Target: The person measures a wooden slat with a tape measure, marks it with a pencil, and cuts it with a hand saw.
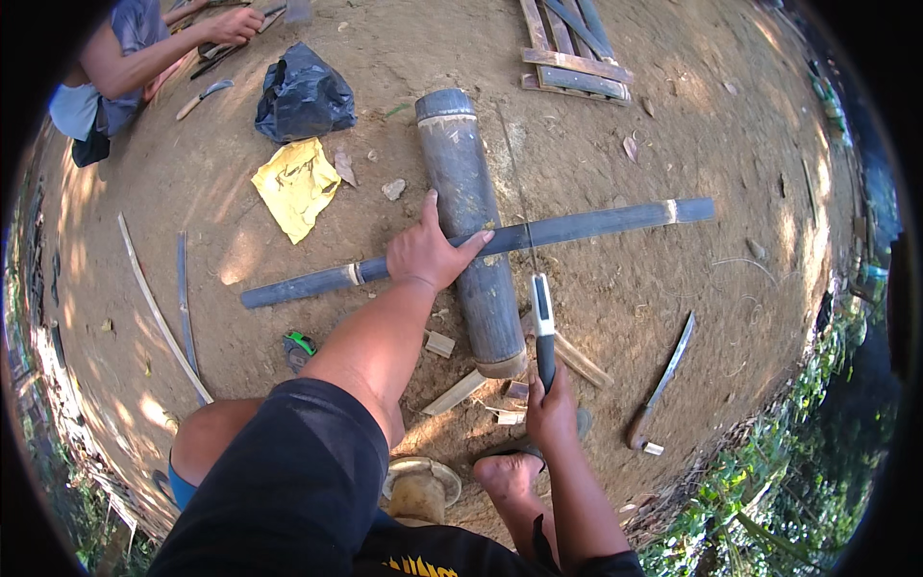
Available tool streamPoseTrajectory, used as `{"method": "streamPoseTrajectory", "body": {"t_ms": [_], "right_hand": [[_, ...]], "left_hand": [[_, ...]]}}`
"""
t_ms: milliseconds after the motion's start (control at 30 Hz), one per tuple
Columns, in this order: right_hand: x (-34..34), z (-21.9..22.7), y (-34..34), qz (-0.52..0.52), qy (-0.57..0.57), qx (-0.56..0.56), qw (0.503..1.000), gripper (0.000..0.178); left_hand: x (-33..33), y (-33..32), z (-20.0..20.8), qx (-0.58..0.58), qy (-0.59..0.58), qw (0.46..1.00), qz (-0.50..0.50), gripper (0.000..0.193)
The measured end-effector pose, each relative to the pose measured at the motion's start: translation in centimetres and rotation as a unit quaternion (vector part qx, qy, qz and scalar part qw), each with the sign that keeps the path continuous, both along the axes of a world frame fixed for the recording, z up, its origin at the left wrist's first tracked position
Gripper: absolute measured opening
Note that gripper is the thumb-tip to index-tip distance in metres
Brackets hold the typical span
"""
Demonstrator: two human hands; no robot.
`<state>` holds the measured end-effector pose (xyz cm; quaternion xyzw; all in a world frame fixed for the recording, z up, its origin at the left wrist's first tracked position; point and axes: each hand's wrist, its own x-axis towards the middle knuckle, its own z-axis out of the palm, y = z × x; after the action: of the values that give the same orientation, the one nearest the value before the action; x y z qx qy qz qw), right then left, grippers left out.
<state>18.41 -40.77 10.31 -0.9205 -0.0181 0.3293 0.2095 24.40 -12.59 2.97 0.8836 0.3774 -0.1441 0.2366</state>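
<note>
A long dark bamboo strip (596, 224) lies crosswise over a thick bamboo log (461, 168) on the dirt. Closed on the strip where it crosses the log, my left hand (423, 252) presses it down, with the thumb along its top. My right hand (551, 409) is wrapped around the black and white handle of a handsaw (543, 322). The saw's thin blade points away from me and meets the strip just right of the log. Cut bamboo offcuts (457, 392) lie by the log's near end, close to my bare foot (510, 476).
A wooden-handled knife (663, 385) lies at the right. Far left are a black plastic bag (305, 93), a yellow sheet (297, 188) and a small curved blade (205, 98). Another person's hand (234, 26) works beyond. A bamboo slat frame (580, 77) is at the back.
</note>
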Motion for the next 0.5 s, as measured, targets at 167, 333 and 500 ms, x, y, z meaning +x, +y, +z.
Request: {"method": "streamPoseTrajectory", "body": {"t_ms": [167, 333, 500], "right_hand": [[-3.0, 1.8, -3.3, 0.001, 0.022, -0.014, 1.0, 0.051], [1.6, 0.1, 1.4, -0.006, 0.054, -0.012, 0.998, 0.049], [-1.6, 1.3, -2.2, 0.004, 0.034, -0.001, 0.999, 0.047]], "left_hand": [[0.1, -0.4, -0.3, -0.008, -0.024, 1.0, 0.012, 0.109], [-0.1, -0.3, -0.4, -0.005, -0.01, 1.0, 0.005, 0.112], [0.0, 0.1, 0.1, -0.014, -0.005, 1.0, 0.014, 0.106]]}}
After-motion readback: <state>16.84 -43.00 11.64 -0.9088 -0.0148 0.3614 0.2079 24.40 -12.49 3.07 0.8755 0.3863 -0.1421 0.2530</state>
